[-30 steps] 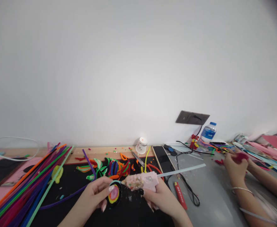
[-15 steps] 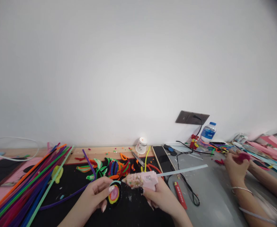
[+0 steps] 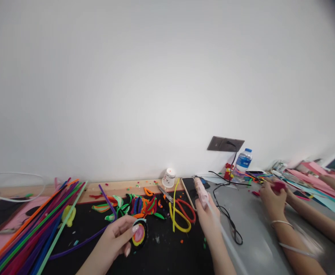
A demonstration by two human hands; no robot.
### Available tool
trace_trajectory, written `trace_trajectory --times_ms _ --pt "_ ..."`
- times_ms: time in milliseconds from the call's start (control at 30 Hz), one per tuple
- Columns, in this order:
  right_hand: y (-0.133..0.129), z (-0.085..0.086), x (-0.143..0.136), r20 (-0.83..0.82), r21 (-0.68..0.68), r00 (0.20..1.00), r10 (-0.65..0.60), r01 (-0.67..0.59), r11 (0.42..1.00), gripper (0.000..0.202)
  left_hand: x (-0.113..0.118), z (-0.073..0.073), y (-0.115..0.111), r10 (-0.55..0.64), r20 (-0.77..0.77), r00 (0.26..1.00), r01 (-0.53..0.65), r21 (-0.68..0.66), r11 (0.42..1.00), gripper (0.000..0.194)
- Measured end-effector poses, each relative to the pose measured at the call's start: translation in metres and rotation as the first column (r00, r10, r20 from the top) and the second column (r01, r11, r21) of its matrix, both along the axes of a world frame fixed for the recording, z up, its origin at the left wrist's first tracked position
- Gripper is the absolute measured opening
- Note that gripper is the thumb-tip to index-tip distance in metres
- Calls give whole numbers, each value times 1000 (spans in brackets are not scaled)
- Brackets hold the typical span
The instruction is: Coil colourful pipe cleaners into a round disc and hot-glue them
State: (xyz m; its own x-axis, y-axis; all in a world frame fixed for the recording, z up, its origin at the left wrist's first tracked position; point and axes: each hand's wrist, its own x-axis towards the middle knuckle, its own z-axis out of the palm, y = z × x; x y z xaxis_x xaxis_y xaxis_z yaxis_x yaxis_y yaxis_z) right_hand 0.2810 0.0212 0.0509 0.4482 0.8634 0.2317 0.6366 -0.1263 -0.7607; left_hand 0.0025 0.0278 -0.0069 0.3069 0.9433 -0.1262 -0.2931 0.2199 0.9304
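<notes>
Between the thumb and fingers of my left hand [image 3: 114,242] is a coiled pipe cleaner disc [image 3: 139,233], pink in the middle, then yellow and orange, with a black rim and a light blue strand on top. My right hand [image 3: 208,217] is wrapped round a pink glue gun [image 3: 201,191], its nozzle end pointing away toward the phone [image 3: 188,187]. A long translucent glue stick [image 3: 227,236] sticks out of its back. Scissors [image 3: 181,217] with yellow and red handles lie between my hands, a yellow pipe cleaner [image 3: 174,206] across them.
Bundled pipe cleaners [image 3: 45,225] lie at the left, cut and bent pieces [image 3: 141,204] behind my left hand. A paper cup [image 3: 169,178] and a water bottle [image 3: 244,160] stand by the wall. A black cord [image 3: 227,215] runs to the socket. A co-worker's hands [image 3: 272,194] hold something dark red.
My right hand has drawn the glue gun away from the disc, to the right, and turned its nozzle away from me. The scissor handles are uncovered. My left hand stays on the disc.
</notes>
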Motion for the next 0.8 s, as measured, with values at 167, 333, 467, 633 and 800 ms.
trace_trajectory --times_ms 167,333,467,633,800 --pt "2 -3 17 217 36 958 -185 181 983 40 1 5 -3 35 4 999 -35 -4 999 28" --pt "0 -3 30 364 53 850 -380 388 920 48 2 9 -6 61 4 998 -61 -12 998 30" --pt "-5 -1 37 417 -34 750 -514 578 815 46 2 9 -5 54 21 998 -54 -32 998 32" --pt "-8 -6 46 422 -92 692 -586 675 732 44 2 13 -7 46 26 999 -45 -40 998 33" --pt "-7 -14 53 445 -126 673 -590 700 703 43 2 16 -10 54 25 998 -53 -37 998 33"
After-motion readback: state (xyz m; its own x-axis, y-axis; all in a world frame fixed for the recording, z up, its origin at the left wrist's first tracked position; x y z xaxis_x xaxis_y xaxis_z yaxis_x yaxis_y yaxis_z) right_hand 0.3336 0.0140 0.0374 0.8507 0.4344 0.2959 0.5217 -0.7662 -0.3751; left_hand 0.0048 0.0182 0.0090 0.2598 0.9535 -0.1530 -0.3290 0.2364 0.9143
